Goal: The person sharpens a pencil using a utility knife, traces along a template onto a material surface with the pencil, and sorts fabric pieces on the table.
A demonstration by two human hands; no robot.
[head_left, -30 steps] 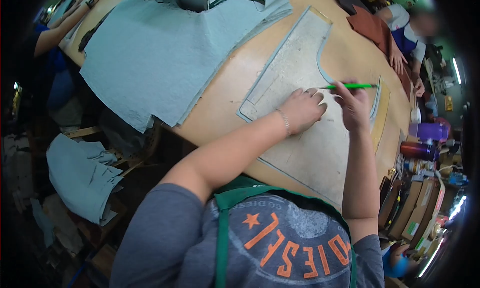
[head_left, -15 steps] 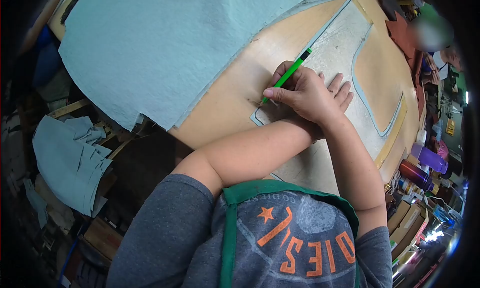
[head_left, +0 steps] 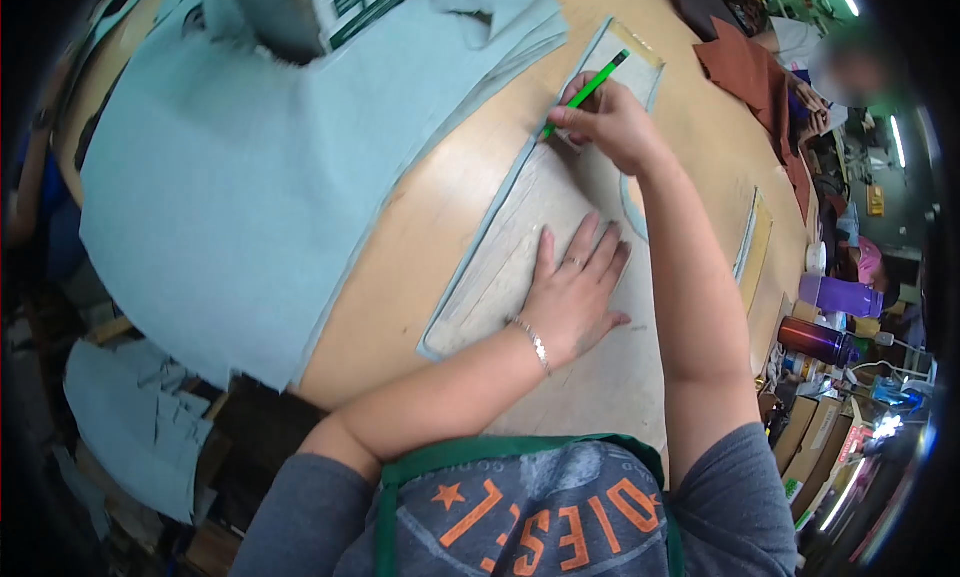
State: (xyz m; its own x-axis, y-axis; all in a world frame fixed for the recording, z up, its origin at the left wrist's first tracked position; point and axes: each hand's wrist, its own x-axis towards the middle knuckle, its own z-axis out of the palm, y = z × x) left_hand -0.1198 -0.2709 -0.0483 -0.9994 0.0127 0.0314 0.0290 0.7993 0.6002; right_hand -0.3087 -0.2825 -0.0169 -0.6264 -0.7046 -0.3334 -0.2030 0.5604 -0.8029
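Note:
My left hand point(head_left: 578, 295) lies flat, fingers spread, on a large greyish pattern template point(head_left: 490, 267). A chain bracelet point(head_left: 533, 342) is around that wrist. Higher up, my right hand point(head_left: 612, 117) grips a slim green pencil point(head_left: 597, 79) with a dark band near its top end. The pencil's tip is at the template's left edge, partly hidden by my fingers. A narrow light-blue border point(head_left: 470, 255) of the sheet underneath shows along that edge. Yellowish tape point(head_left: 637, 43) covers the template's far end.
A stack of light-blue sheets point(head_left: 230, 207) covers the table's left side, with a dark object point(head_left: 275, 17) on top. Blue offcuts point(head_left: 140, 427) hang lower left. Brown pieces point(head_left: 745, 77) lie near another person's hands point(head_left: 815, 112). Bottles point(head_left: 820, 339) and boxes point(head_left: 815, 437) line the right.
My right hand and the pencil have moved up along the template's left edge. My arms have uncrossed, and my left hand now shows fully, lower on the template. The camera view has shifted.

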